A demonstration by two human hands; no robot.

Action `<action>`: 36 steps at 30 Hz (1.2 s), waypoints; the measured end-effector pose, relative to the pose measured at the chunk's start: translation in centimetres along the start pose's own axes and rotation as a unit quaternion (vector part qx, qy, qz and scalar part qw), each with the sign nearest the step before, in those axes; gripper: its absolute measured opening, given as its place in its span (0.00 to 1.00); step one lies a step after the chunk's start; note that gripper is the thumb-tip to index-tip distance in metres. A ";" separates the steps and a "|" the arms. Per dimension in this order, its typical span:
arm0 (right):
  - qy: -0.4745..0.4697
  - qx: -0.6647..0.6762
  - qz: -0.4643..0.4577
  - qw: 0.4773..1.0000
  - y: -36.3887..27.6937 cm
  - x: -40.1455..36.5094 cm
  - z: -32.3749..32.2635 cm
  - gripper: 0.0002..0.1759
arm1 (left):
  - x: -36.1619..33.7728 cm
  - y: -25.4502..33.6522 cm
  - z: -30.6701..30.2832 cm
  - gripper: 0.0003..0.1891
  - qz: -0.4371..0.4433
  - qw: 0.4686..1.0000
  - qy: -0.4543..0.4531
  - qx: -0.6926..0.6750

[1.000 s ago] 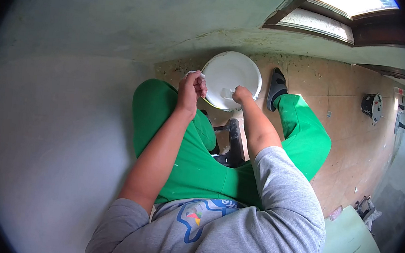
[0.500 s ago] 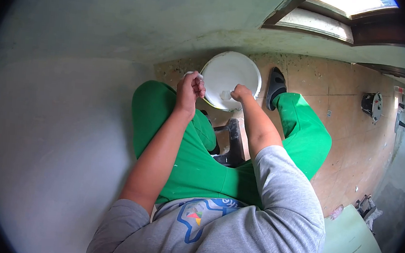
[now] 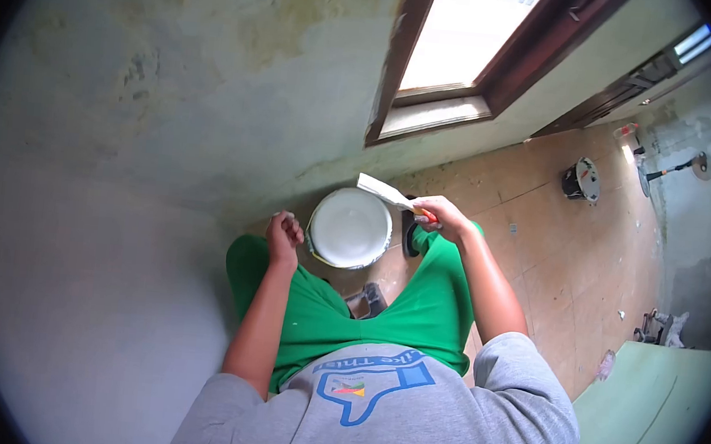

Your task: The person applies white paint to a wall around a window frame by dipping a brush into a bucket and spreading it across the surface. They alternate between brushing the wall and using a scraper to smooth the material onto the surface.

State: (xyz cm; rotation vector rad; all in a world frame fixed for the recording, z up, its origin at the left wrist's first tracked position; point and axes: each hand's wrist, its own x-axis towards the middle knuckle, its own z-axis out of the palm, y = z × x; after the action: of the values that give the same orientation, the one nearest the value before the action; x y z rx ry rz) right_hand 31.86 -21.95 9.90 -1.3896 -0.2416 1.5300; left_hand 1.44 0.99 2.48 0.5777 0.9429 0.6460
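My right hand (image 3: 443,218) is closed round the red and yellow handle of a putty knife (image 3: 385,192), whose broad blade is coated white. The blade is raised at the upper right rim of a round white bucket (image 3: 350,228). Smooth white material shows inside the bucket, which stands on the floor between my knees and the wall. Left of the bucket, my left hand (image 3: 284,230) is closed with its fingers curled; whatever it may hold is hidden.
A patchy wall (image 3: 217,66) with a wood-framed window (image 3: 463,54) rises ahead. On the tiled floor (image 3: 555,265) stands a dark bucket (image 3: 581,179) at the right. A low stool (image 3: 367,302) shows between my legs. A pale green board (image 3: 651,417) lies lower right.
The putty knife has come up out of the bucket in my right hand. My left hand is a little lower beside the bucket. The view has tilted up, showing more wall and window.
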 end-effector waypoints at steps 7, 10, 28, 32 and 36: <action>-0.022 0.059 -0.313 0.948 -4.1 -7.6 7.0 0.15 | -7.6 4.0 3.1 0.15 0.010 0.992 -0.115 -0.052; 0.119 -0.020 -0.451 0.885 -6.0 -6.0 9.0 0.11 | -10.4 5.5 3.8 0.16 -0.026 0.988 -0.112 -0.105; 0.483 -0.277 -0.557 0.616 -15.7 -4.1 13.3 0.11 | -14.6 6.6 4.9 0.17 -0.021 0.984 -0.131 -0.117; 0.496 -0.287 -0.571 0.587 -15.6 -3.7 13.5 0.11 | -15.2 6.4 5.5 0.17 -0.034 0.981 -0.147 -0.123; 0.516 -0.336 -0.543 0.571 -14.6 -5.0 13.8 0.10 | -15.9 6.8 6.2 0.18 -0.032 0.978 -0.169 -0.115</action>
State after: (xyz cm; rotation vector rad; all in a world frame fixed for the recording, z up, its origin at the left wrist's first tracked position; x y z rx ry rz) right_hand 27.14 -12.63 27.79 -1.8732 -0.7825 -0.5914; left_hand -1.75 -6.90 18.77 0.4320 0.5569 0.5680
